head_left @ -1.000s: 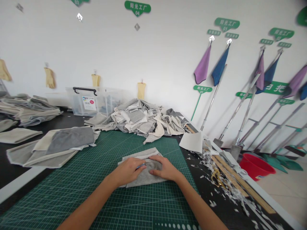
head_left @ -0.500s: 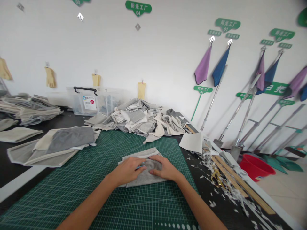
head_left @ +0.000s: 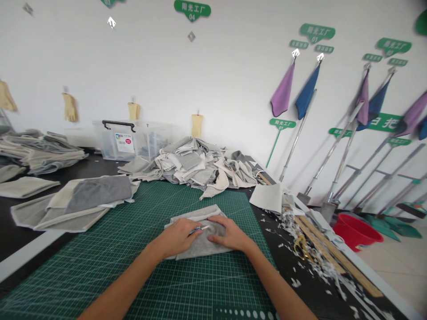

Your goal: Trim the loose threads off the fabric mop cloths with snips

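A folded grey cloth (head_left: 203, 244) lies on the green cutting mat (head_left: 147, 213), a lighter edge along its far side. My left hand (head_left: 180, 238) is closed around small blue-handled thread snips (head_left: 199, 230), whose silver tip points right over the cloth. The lower part of the snips is hidden in the fingers. From the right, my right hand (head_left: 228, 235) grips the cloth, its thumb and fingers curved around a slightly raised part of the fabric.
Behind the mat rises a heap of grey and cream cloths (head_left: 190, 162). More folded cloths (head_left: 100, 195) lie at left, near a clear plastic box (head_left: 116, 144). Gold-handled scissors (head_left: 302, 246), wooden strips (head_left: 336, 253) and white scraps line the right edge; a red bucket (head_left: 356, 231) stands beyond.
The snips in my left hand have turned, so their silver tip now shows pointing right. My right hand and the cloth have hardly moved.
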`<state>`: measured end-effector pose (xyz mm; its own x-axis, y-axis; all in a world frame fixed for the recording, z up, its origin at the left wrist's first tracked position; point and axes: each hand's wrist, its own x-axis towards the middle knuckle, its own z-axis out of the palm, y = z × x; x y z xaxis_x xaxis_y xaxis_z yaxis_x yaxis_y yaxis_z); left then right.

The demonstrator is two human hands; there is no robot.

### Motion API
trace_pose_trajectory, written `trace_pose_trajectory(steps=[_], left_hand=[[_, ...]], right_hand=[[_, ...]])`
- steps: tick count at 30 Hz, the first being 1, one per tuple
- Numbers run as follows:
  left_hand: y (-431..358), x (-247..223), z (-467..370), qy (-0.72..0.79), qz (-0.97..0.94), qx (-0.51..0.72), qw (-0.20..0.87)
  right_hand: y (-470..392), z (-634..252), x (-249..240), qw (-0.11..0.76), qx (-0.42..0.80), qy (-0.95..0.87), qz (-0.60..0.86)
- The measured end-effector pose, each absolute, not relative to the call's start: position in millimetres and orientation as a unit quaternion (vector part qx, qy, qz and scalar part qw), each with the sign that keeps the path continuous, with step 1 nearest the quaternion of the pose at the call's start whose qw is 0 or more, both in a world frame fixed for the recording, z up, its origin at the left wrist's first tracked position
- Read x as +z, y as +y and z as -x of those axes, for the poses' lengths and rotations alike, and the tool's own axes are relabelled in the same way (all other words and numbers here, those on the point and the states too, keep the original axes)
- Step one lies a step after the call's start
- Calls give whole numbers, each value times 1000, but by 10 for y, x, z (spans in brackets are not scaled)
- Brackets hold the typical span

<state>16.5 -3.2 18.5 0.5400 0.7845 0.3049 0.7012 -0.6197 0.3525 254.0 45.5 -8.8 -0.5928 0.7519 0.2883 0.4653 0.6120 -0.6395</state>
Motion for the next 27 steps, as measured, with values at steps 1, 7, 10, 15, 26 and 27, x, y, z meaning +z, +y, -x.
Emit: trace_pose_trajectory(steps=[1, 7, 10, 15, 26, 27], left_hand=[[-36, 193, -167, 423, -873, 226, 95], [-31, 186, -165, 432, -870, 220, 90], [-26, 175, -156, 434, -871, 210, 93], [-28, 180, -158, 424, -873, 224, 93], [-46, 209, -165, 417, -874, 229, 97], [-47, 210, -166, 421, -873, 226, 97]], right_hand=[[456, -2539, -89, 276, 258, -855, 356], [443, -2536, -73, 276, 259, -855, 354], [441, -2540, -62, 274, 260, -855, 356], [437, -2544, -54, 276, 265, -855, 350], [439, -2541, -70, 281, 261, -854, 351], [438, -2540, -67, 281, 261, -854, 351]])
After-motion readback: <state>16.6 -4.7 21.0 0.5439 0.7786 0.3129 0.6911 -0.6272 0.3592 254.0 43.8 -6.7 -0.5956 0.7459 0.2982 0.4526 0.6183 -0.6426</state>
